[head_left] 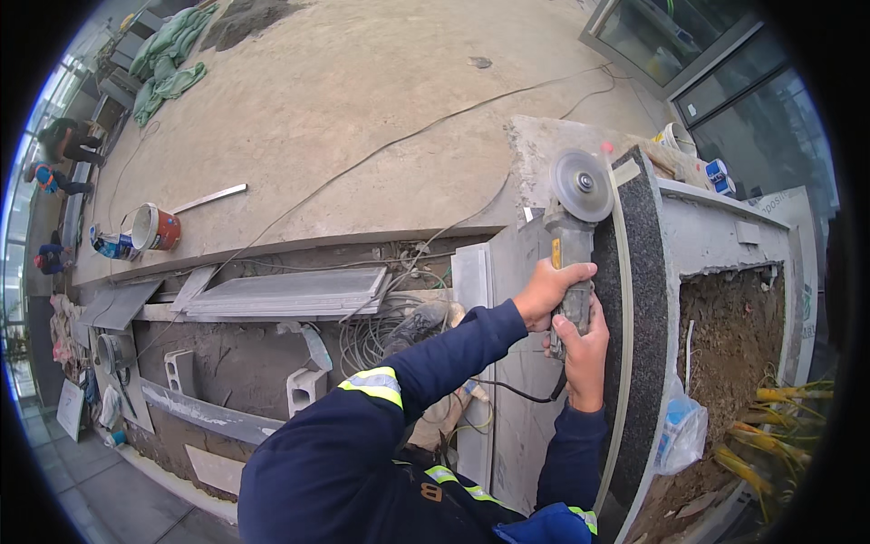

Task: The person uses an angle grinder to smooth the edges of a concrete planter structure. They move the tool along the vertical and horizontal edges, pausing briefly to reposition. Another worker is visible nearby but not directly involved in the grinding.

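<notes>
Both my hands are closed round an angle grinder (572,238) with a grey body and a round, silvery disc (583,185). My left hand (546,292) grips it just behind the head, and my right hand (584,349) wraps the rear of the handle. A dark power cord (521,395) trails from the handle's lower end. The disc sits beside the far end of a dark speckled stone slab (639,272), which has a pale strip (622,272) along its left side. Whether the disc touches the strip I cannot tell.
Grey slabs (285,288) and coiled cable (362,343) lie left of me, near hollow blocks (305,388). A soil-filled planter (729,335) is on the right, with a plastic bag (681,428) at its edge. A long cable (362,159) crosses the floor. People (65,177) are far left.
</notes>
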Demonstrator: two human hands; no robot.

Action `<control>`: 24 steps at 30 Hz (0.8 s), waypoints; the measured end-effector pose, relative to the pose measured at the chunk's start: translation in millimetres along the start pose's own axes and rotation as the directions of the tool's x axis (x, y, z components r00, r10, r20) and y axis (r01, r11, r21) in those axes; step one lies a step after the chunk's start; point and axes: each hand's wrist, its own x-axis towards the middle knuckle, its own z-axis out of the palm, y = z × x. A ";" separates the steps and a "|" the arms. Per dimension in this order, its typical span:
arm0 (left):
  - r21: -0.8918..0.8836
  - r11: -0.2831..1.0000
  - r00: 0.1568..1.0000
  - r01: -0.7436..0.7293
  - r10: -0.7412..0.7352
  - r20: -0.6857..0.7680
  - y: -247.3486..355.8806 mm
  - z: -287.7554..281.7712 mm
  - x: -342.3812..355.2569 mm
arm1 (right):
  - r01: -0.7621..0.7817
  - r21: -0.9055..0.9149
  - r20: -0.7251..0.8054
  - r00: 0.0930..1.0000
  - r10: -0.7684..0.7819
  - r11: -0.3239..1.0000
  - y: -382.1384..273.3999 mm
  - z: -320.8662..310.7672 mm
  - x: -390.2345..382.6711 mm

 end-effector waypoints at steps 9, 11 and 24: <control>-0.036 0.999 0.999 0.036 -0.035 0.031 13.4 -1.7 10.0 | 0.093 -0.001 0.003 0.996 -0.093 0.996 12.6 -2.2 19.5; -0.040 0.999 0.999 0.034 -0.033 0.028 14.1 -3.0 14.1 | 0.092 -0.004 0.005 0.996 -0.092 0.996 12.9 -1.7 23.1; 0.001 0.998 0.998 0.057 -0.057 0.040 24.4 -4.1 25.5 | 0.044 -0.007 0.006 0.999 -0.044 0.999 -1.3 3.8 34.7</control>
